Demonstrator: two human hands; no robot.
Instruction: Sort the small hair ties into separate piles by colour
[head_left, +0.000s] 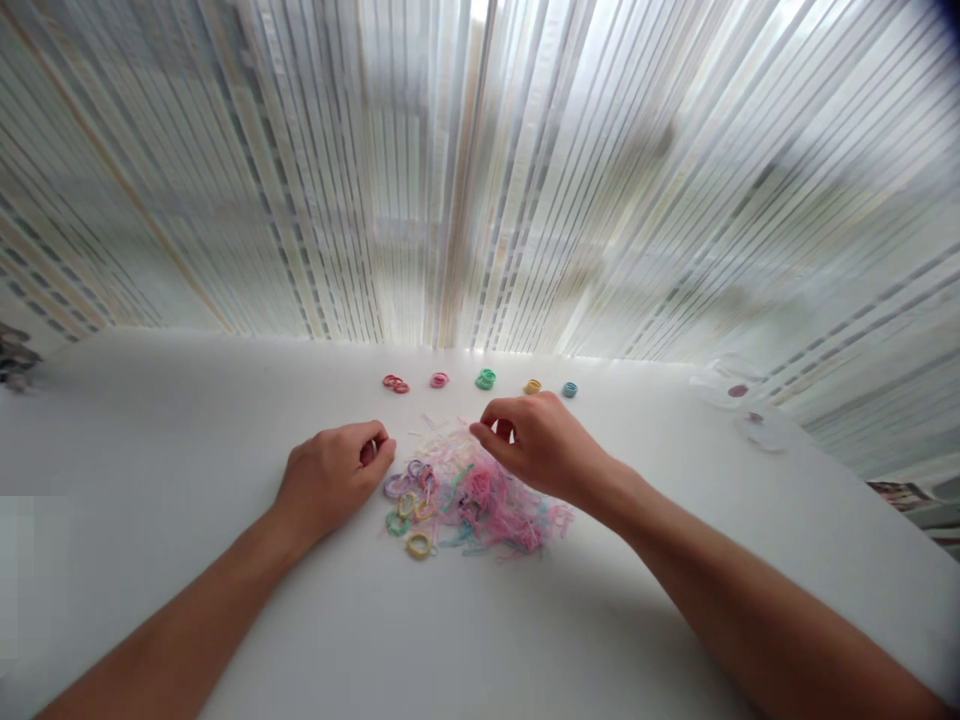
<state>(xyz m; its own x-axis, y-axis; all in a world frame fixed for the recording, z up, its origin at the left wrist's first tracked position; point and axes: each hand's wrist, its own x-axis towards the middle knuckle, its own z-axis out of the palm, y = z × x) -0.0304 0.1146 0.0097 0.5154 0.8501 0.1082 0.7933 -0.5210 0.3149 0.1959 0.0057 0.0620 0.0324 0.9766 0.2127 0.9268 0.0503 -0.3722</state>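
Tangled elastic bands (517, 520)
Curled left hand (322, 478) at their nine o'clock, curled right hand (541, 440) at one; cannot tell whether either grips.

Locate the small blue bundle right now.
In the head view, the blue bundle sits right of centre on the white table, directly right of the yellow bundle, just beyond the right hand.
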